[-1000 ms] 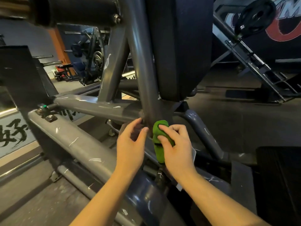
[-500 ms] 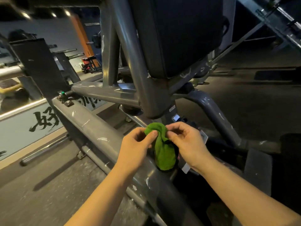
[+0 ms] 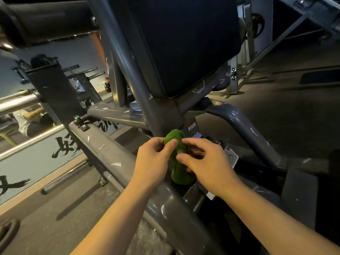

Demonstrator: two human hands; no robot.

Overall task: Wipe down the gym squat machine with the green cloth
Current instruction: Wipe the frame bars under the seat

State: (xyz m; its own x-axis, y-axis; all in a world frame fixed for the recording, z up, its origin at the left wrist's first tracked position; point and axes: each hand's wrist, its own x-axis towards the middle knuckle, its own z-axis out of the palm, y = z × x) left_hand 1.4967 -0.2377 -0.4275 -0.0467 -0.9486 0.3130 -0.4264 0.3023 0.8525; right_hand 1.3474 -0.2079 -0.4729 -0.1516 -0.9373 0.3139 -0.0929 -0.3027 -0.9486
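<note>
The green cloth (image 3: 177,157) hangs bunched between my two hands, just below the joint where the squat machine's grey frame tubes (image 3: 114,157) meet under the dark back pad (image 3: 184,43). My left hand (image 3: 152,161) pinches the cloth's upper left side with thumb and fingers. My right hand (image 3: 207,164) grips its right side, fingers curled around the fold. The cloth's lower end dangles over the slanted frame tube.
A curved grey tube (image 3: 244,129) runs off to the right. Warning labels (image 3: 192,126) sit on the post behind the cloth. A mirror wall with black lettering (image 3: 62,146) lines the left, and dark rubber floor (image 3: 294,111) spreads to the right.
The cloth came off the upright post, where my right hand pressed it, and is now held between both hands in front of the frame. My view has tilted and drawn closer.
</note>
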